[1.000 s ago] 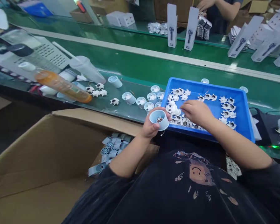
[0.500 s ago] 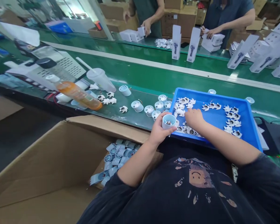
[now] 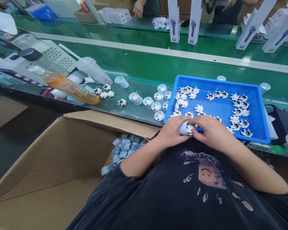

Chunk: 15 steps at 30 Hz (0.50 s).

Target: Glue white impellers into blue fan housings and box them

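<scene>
My left hand (image 3: 171, 131) is closed around a light blue cylindrical housing (image 3: 183, 128), tipped so its opening faces right. At that opening, the fingertips of my right hand (image 3: 211, 130) pinch a white fan impeller (image 3: 190, 129), which sits at least partly inside the rim. Both hands are at the near edge of a blue tray (image 3: 216, 82). Inside the tray, several white impellers (image 3: 237, 111) lie in groups along the sides. Left of the tray stand several light blue housings (image 3: 156, 106) with white parts showing in them.
A cardboard box (image 3: 38, 153) at lower left holds a pile of blue housings (image 3: 124, 148). An orange drink bottle (image 3: 69, 88) and a plastic cup (image 3: 94, 69) lie tilted at left. White product boxes (image 3: 194, 24) stand across the green bench, near other people's hands (image 3: 138, 9).
My right hand has come out of the tray to the housing, with a white impeller now at its opening. My left hand has tipped the housing sideways. The head view has shifted.
</scene>
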{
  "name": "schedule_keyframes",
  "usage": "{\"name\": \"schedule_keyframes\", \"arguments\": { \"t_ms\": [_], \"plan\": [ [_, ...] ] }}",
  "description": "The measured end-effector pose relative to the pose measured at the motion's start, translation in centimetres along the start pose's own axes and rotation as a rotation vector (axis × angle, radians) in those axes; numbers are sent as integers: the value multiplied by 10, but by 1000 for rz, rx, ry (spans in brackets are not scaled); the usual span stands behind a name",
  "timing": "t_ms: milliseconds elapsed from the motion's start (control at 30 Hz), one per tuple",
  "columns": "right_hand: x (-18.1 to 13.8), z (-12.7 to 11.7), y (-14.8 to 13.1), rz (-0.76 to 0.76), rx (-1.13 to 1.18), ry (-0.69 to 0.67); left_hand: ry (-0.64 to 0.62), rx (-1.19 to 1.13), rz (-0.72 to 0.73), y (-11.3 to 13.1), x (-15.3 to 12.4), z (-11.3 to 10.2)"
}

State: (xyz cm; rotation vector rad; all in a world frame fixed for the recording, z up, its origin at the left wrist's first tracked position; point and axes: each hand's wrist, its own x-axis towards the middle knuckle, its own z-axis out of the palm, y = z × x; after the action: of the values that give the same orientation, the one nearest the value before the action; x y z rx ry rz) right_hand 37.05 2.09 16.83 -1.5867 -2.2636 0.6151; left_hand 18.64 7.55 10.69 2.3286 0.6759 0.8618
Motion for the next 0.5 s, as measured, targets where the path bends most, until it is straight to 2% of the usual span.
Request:
{"name": "schedule_keyframes", "arguments": {
  "t_ms": [133, 233, 300, 400, 500],
  "plan": [
    [-17, -8, -11, -92, -149, 47, -6, 84, 52, 3, -3, -1],
    [-24, -7, -12, -212, -257, 231, 28, 74, 41, 5, -3, -3],
    [-24, -3, -10, -254, -237, 312, 54, 63, 88, 6, -3, -3],
    [-21, 4, -5, -259, -182, 316, 106, 123, 195, 11, -4, -1],
    [-13, 10, 1, -269, -124, 343, 193, 214, 230, 15, -5, 2]
  ]
}}
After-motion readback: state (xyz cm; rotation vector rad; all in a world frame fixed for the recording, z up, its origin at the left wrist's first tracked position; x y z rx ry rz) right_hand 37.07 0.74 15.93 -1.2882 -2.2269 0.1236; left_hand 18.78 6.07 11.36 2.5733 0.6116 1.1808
